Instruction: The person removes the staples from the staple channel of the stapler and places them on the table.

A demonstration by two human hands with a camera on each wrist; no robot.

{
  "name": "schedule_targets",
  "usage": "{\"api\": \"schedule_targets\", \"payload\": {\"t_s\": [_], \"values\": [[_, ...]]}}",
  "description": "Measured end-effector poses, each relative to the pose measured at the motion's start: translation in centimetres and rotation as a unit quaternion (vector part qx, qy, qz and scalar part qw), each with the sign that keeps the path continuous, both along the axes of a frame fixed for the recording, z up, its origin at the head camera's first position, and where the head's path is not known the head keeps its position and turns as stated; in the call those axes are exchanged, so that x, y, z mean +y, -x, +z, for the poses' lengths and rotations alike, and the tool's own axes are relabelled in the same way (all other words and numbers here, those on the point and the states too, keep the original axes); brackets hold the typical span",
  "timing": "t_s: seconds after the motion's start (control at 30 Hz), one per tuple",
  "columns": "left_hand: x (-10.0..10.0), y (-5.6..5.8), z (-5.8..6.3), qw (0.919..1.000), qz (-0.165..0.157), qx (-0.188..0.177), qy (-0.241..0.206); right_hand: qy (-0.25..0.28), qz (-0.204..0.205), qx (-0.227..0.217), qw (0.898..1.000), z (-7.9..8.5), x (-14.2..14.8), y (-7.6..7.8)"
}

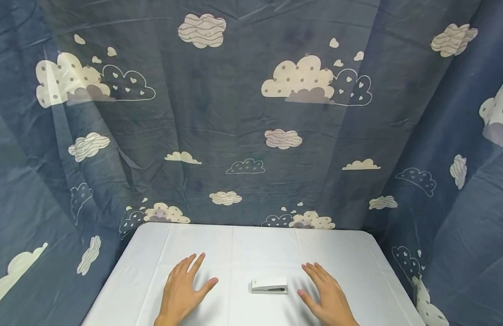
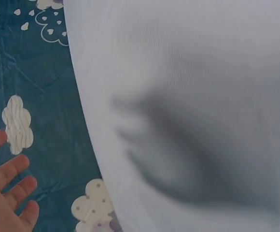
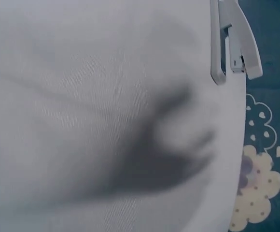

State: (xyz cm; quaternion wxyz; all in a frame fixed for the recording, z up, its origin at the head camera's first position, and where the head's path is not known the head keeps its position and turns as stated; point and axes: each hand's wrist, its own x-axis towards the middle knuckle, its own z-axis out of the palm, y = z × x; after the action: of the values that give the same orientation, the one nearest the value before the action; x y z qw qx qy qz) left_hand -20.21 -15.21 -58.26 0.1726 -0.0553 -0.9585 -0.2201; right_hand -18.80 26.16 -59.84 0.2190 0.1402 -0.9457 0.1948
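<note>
White stapler (image 1: 264,284): lying on the tabletop between the two hands, touched by neither and nearer the right one; its gap faces the right hand.
Left hand (image 1: 181,292): raised above the tabletop, back of the hand showing in the head view, fingers reaching toward the far edge; the index finger stands apart from the others, the thumb juts out toward the stapler. Spread and relaxed, with nothing in its grasp.
Right hand (image 1: 328,296): also lifted, fingers close together and slanting forward and inward, thumb held well away from them, its tip near the stapler's end. Loosely extended, gripping nothing.
Hand shadows (image 2: 188,145): blurred hand shapes on the cloth below, seen in both wrist views.
Stapler marking: a faint small mark on the top near the left-hand end, too small to read.
White tabletop (image 1: 235,253): smooth cloth with light fold lines, rounded far corners.
Blue-grey curtain (image 1: 222,99): hung behind and at both sides, printed with pale clouds and little hearts.
</note>
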Motion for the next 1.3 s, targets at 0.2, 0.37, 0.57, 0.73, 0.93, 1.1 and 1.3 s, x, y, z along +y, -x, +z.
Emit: {"api": "schedule_targets", "payload": {"t_s": [0.2,0.37,0.57,0.73,0.93,1.1,1.3], "values": [[1.6,0.8,-1.8,0.9993,-0.022,-0.011,-0.027,0.050,-0.004,-0.024,0.998,-1.4,-1.8,0.6],[3.2,1.7,-2.9,0.9981,-0.042,-0.003,-0.045,0.098,-0.003,-0.055,0.994,-2.4,-3.2,1.5],[4.8,2.2,-4.4,0.9968,-0.066,0.009,-0.045,0.132,-0.006,-0.112,0.985,-3.7,-3.8,2.1],[7.0,3.0,-4.9,0.9941,-0.092,0.010,-0.055,0.146,-0.024,-0.162,0.976,-4.3,-4.2,2.5],[9.9,3.8,-5.0,0.9892,-0.135,-0.013,-0.056,0.158,-0.002,-0.163,0.974,-5.0,-4.7,3.0],[12.1,4.2,-5.6,0.9852,-0.159,-0.030,-0.056,0.168,-0.003,-0.167,0.972,-5.8,-4.7,3.4],[14.0,4.3,-6.4,0.9826,-0.170,-0.036,-0.064,0.189,-0.001,-0.197,0.962,-6.2,-4.8,3.7]]}}
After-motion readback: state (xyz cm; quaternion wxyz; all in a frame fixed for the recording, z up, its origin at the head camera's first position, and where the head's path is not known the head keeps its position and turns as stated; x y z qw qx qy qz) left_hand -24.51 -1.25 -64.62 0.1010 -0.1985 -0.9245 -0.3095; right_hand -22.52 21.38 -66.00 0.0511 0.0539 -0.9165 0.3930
